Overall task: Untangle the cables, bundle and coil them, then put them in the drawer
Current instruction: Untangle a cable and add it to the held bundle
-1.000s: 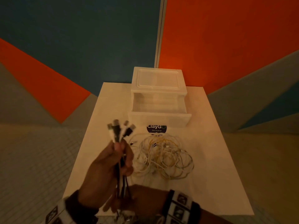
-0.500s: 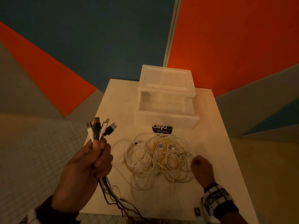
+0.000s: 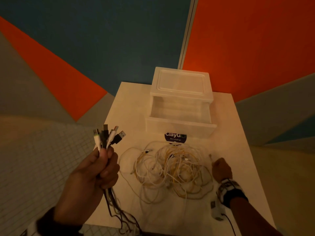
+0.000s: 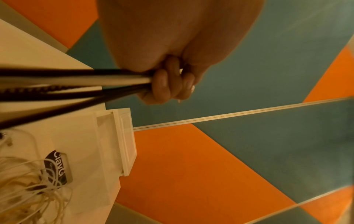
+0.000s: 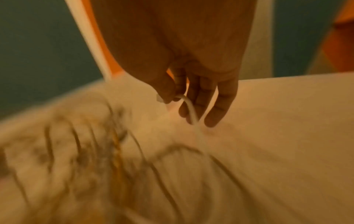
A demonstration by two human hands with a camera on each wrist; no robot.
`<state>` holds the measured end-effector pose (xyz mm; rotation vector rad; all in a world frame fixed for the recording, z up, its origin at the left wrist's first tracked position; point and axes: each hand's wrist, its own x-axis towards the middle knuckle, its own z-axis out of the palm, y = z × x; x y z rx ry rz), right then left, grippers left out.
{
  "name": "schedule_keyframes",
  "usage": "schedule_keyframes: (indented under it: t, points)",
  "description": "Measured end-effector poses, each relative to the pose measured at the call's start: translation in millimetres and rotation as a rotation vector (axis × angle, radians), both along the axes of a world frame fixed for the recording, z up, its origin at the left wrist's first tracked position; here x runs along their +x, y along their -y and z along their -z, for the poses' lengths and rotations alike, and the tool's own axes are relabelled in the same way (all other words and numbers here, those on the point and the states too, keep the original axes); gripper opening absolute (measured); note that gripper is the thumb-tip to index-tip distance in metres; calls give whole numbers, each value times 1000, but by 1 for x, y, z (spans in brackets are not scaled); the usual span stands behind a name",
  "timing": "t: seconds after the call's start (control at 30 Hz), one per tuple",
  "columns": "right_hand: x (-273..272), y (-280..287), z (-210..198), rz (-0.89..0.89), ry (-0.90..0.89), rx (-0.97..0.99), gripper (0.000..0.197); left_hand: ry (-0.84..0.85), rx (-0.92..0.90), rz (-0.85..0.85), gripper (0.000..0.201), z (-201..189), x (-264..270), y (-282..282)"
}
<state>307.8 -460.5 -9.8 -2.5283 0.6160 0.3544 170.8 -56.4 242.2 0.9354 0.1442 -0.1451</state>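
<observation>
Standing against the orange and blue wall panels, a white bench [image 3: 129,103] carries a translucent drawer unit [image 3: 181,82] at its far end, its drawer [image 3: 180,127] pulled out toward the viewer. Just in front of the drawer lies a dark round sticker [image 3: 175,137], partly covered by a tangle of white and yellow cables [image 3: 172,169] spread across the middle of the bench. The left hand [image 3: 90,178] is raised beside the bench's left edge, its fingers [image 4: 162,84] curled tightly around a bunch of black and white cables [image 3: 106,142]; the plugs fan out above the fist and the cords trail down below it over the near edge. The right hand [image 3: 221,169] sits at the right edge of the tangle, thumb and forefinger pinching the end of a white cable [image 5: 188,109] while the other fingers [image 5: 220,106] hang loosely extended toward the bench.
</observation>
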Motion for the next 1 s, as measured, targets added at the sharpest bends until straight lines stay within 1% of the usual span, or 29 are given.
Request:
schedule_keyframes:
  t: [0.07,0.1,0.13,0.17,0.2,0.23,0.27,0.3,0.33,0.37,0.4,0.43,0.5,0.53,0.57,0.67,0.77,0.9,1.0]
  points:
    - [9,-2,-44,265,160,411,7,19,5,-3,38,-2,5,-2]
    - [13,-4,-73,332,251,587,7,27,5,-2,36,-3,8,-3]
    - [18,-5,-105,363,338,736,18,37,5,2,35,-4,11,-3]
    - [19,-9,-141,353,418,874,24,46,6,7,34,-5,15,-3]
    - [18,-14,-180,319,490,1013,25,54,7,12,33,-6,18,-1]
    - [14,-18,-217,256,547,1131,24,59,6,15,31,-7,22,0]
    - [9,-23,-251,170,585,1247,27,61,2,12,28,-8,25,3]
    - [2,-29,-279,88,587,1357,31,59,-5,8,23,-8,28,5]
    - [-8,-38,-302,17,579,1448,30,54,-19,6,20,-9,30,9]
    - [-19,-49,-316,-47,562,1484,23,44,-42,12,21,-10,33,13]
    - [-29,-61,-324,-117,529,1458,13,31,-68,22,25,-10,35,17]
    - [-38,-75,-324,-183,477,1371,9,15,-86,33,28,-9,36,20]
    - [-51,-103,-314,-333,396,1155,12,3,-72,47,34,-8,39,26]
    - [-56,-117,-309,-394,379,1112,11,13,-42,43,34,-7,40,29]
    - [-60,-131,-305,-430,376,1111,9,23,0,31,31,-6,41,33]
    - [-63,-165,-297,-401,446,1136,7,15,110,-11,22,-8,41,47]
    - [-64,-192,-290,-349,549,1062,8,16,174,-38,20,-11,41,58]
    - [-70,-217,-283,-302,608,878,12,-10,262,-87,23,-10,40,66]
    - [-73,-226,-279,-300,682,797,12,-21,313,-119,36,-7,40,68]
